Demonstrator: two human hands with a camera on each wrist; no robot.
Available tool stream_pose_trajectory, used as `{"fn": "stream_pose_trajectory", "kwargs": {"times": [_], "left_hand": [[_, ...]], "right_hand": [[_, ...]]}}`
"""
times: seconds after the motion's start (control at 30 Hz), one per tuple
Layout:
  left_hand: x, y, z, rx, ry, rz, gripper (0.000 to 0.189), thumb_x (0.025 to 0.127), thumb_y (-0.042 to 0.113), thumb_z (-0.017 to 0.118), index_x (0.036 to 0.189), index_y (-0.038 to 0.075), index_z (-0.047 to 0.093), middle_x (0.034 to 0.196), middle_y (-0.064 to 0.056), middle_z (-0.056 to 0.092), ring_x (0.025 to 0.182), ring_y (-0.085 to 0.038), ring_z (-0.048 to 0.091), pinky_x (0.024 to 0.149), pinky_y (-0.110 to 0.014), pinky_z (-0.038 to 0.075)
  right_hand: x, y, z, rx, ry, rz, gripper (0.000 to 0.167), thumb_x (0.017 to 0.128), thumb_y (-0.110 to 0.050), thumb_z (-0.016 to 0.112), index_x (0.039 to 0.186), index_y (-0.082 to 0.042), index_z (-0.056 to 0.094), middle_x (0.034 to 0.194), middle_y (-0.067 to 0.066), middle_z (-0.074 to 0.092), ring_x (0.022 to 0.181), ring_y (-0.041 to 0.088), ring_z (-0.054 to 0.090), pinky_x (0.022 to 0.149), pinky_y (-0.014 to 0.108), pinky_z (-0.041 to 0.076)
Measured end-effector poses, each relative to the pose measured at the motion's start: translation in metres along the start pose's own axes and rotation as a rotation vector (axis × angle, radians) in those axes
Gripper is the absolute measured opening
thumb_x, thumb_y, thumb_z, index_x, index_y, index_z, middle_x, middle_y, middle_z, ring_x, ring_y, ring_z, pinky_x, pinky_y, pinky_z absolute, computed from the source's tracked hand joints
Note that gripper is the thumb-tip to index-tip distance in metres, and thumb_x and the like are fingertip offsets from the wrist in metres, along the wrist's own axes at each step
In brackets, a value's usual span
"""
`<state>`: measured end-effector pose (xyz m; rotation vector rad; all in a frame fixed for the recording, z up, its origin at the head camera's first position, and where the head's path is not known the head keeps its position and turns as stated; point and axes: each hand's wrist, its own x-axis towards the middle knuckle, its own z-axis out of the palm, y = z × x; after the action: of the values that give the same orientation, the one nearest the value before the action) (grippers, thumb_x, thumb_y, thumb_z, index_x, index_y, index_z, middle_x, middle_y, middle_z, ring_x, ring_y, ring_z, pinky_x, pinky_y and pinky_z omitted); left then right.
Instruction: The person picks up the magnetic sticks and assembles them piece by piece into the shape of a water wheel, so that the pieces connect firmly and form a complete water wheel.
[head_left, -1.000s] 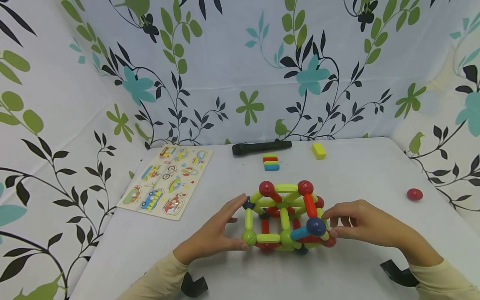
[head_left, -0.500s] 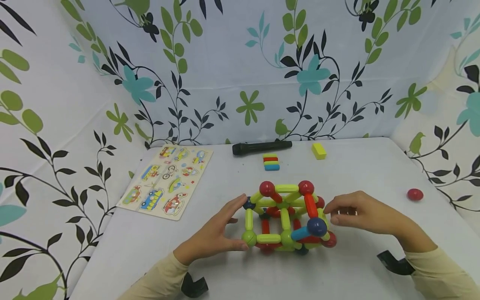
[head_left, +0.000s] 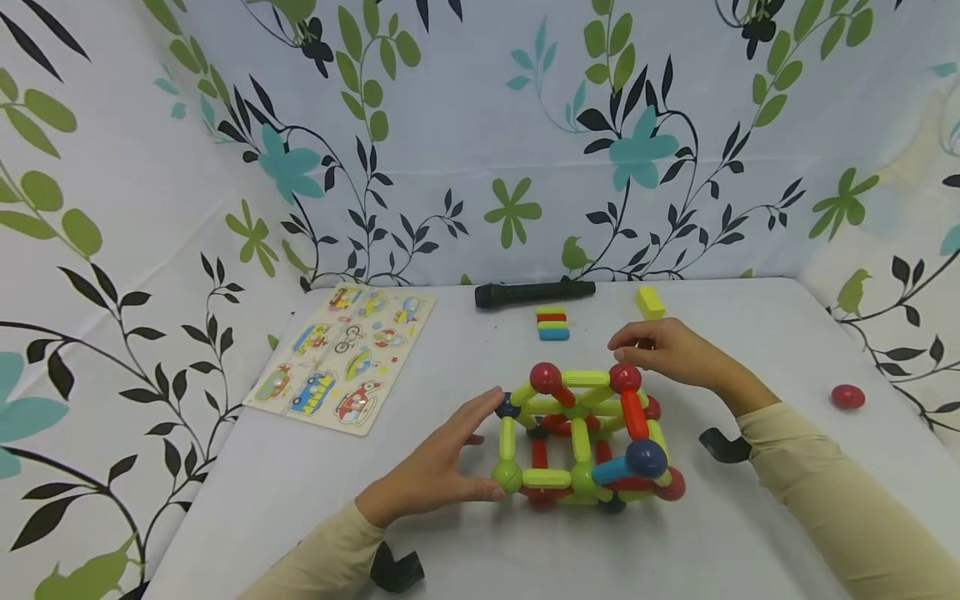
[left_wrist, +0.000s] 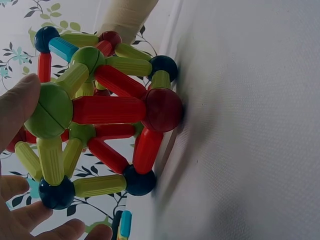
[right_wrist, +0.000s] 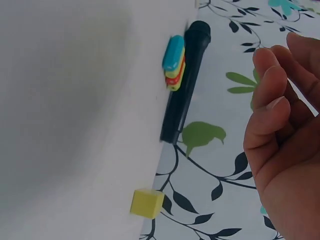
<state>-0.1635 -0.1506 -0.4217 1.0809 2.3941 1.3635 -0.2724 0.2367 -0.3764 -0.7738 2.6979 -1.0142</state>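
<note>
A magnetic ball-and-stick structure (head_left: 581, 477) of green, red and blue parts stands on the table in front of me. My left hand (head_left: 438, 458) holds its left side, thumb at a green ball (left_wrist: 49, 110) and a finger at a dark blue ball (left_wrist: 57, 193). Behind the structure's right half, my right hand (head_left: 667, 354) is raised with loosely bent fingers and nothing between them. A small row of coloured magnetic sticks (head_left: 553, 335), blue, yellow-green and red, lies beyond the structure, ahead and left of that hand.
A black microphone (head_left: 535, 293) lies at the back, a yellow block (head_left: 650, 302) to its right. A wooden vehicle puzzle board (head_left: 341, 358) lies at the left. At the far right is a red oval piece (head_left: 847, 397). Patterned cloth (head_left: 420, 167) hangs behind the table.
My right hand has left the structure's right side and moved back and left, towards the coloured sticks. My left hand and the structure keep their places; the head view has shifted slightly.
</note>
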Motion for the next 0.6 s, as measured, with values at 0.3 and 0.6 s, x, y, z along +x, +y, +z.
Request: {"fn": "stream_pose_trajectory", "kwargs": {"times": [0.3,0.6], "left_hand": [[-0.001,0.002,-0.001,0.000,0.006,-0.004,0.106,0.083,0.031,0.087,0.163,0.033,0.017,0.169,0.007,0.019,0.150,-0.020,0.032,0.104,-0.043,0.051],[0.000,0.002,0.002,-0.001,0.001,-0.027,0.106,0.083,0.030,0.086,0.163,0.036,0.017,0.168,0.010,0.018,0.149,-0.019,0.032,0.105,-0.041,0.050]], "right_hand": [[0.025,-0.001,0.011,-0.114,-0.044,-0.034,0.027,0.096,-0.016,0.072,0.121,-0.007,0.072,0.112,0.005,0.074,0.098,0.021,0.067,0.084,0.035,0.058],[0.061,-0.001,0.024,-0.282,-0.082,-0.002,0.030,0.095,-0.018,0.072,0.124,-0.009,0.072,0.114,0.005,0.072,0.101,0.022,0.066,0.091,0.044,0.057]]}}
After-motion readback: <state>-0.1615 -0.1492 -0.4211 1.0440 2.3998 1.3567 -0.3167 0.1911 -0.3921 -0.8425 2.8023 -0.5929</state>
